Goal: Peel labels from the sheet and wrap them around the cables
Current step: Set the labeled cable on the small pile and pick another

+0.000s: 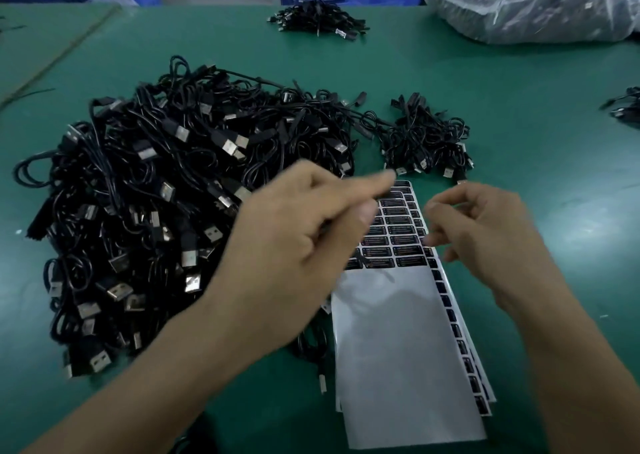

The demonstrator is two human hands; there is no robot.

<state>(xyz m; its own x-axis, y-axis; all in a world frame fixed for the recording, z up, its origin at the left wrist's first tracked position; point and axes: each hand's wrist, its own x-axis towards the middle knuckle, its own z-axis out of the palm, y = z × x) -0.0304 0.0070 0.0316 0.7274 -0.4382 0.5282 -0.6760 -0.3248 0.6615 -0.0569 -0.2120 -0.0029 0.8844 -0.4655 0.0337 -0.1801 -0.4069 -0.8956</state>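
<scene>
Over the white-backed sheet of black labels (398, 349), beside the heap of black USB cables (156, 194), my blurred left hand (304, 235), forefinger out, and half-curled right hand (485, 235) hover, and I cannot tell whether either holds anything, so I judge this the peeling step, next lifting one label's corner cleanly.

left hand (304, 232): motion-blurred, grip unreadable; hid left columns of label sheet (401, 349)
right hand (485, 235): fingertips (434, 208) soft; couldn't tell if they pinched anything
labels (398, 242): print was too small to read
loose cable (313, 346): partly hidden under the sheet's left edge
plastic bag (540, 3): cut off by top and right edges
cable bundle (625, 105): clipped by right edge
</scene>
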